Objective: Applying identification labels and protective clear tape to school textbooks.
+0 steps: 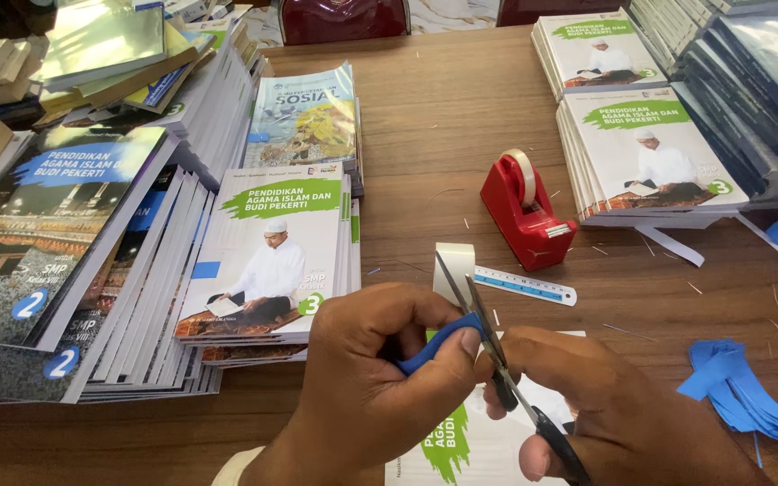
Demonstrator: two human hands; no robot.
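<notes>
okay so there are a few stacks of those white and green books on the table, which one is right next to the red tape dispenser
The stack at the right, just right of the red tape dispenser. The second right-hand stack lies farther back, and the left one sits across the bare wood.

Brown wooden table (pixel 434 117), grain running crosswise, filling most of view. Beyond table's far edge: two dark red glossy chair backs, one (pixel 344 18) near middle, other (pixel 533 9) to its right. Between those chairs, strip of pale patterned floor (pixel 447 13). Soft even light from above, broad sheen on tabletop near far edge. Walls, windows out of view.
</notes>
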